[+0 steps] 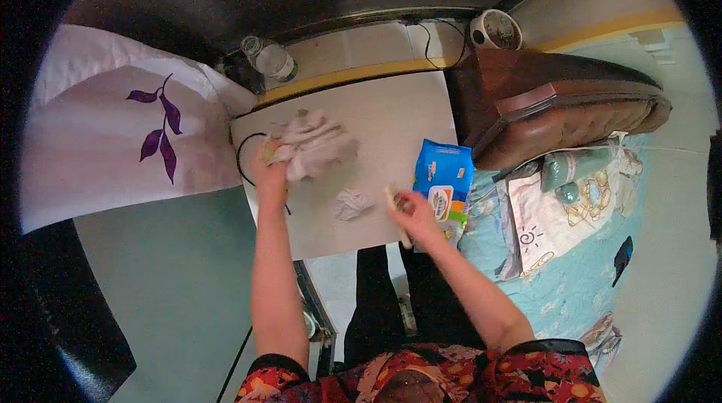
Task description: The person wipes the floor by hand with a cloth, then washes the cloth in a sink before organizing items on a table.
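My left hand [272, 172] grips a crumpled pale cloth [316, 143] at its left side, above the small white table [389, 115]. The cloth hangs in folds and its edge looks blurred. Lower on the table lies a small crumpled white wad [354, 204], tissue or cloth. My right hand [417, 217] holds a slim, pale, stick-like thing [391, 195] at the table's right side; my fingers cover its middle, so its kind is unclear. Just beyond that hand rests a blue pack of wet wipes [445, 169] with a white lid.
A black cable [241, 155] loops at the table's left edge. Behind stand a clear jar [273, 62] and a white pot [496, 29] on a ledge. To the right are a padded brown headboard [575, 121] and a bed with a turquoise sheet [553, 318].
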A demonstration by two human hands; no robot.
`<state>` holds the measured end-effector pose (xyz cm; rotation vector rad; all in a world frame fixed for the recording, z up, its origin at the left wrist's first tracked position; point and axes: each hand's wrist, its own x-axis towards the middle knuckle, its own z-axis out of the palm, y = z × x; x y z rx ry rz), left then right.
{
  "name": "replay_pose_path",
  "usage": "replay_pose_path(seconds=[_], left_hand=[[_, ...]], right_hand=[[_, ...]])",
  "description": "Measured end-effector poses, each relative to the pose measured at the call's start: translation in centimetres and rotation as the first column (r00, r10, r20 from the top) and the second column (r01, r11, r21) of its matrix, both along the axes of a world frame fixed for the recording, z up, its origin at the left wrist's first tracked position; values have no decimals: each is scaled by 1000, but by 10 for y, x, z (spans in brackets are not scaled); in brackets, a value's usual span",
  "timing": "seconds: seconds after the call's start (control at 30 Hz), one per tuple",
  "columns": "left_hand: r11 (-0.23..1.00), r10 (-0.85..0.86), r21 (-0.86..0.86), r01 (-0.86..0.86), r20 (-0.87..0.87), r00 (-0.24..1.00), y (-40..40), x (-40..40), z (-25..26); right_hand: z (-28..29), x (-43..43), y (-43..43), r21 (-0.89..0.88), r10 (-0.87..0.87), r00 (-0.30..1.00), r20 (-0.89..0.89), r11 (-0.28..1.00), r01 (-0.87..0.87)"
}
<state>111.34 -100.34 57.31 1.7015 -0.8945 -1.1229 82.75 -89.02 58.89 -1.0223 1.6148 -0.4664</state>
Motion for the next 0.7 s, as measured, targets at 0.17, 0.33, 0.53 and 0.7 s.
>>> replay_pose_path(seconds=[0.17,0.33,0.53,0.7], left_hand=[[925,338,-56,-376,-333,880,38,25,44],[852,459,-37,-523,-430,777,73,36,60],[837,547,142,-529,-252,798,111,27,83],[950,266,-219,-222,194,944,168,1,71]], right_hand=[[2,43,34,-277,303,953,30,918,-283],[-22,95,0,-351,357,934,24,877,-327],[-33,122,-87,-499,274,953,133,849,-175],[-27,89,-95,-420,106,981,160,907,-30]])
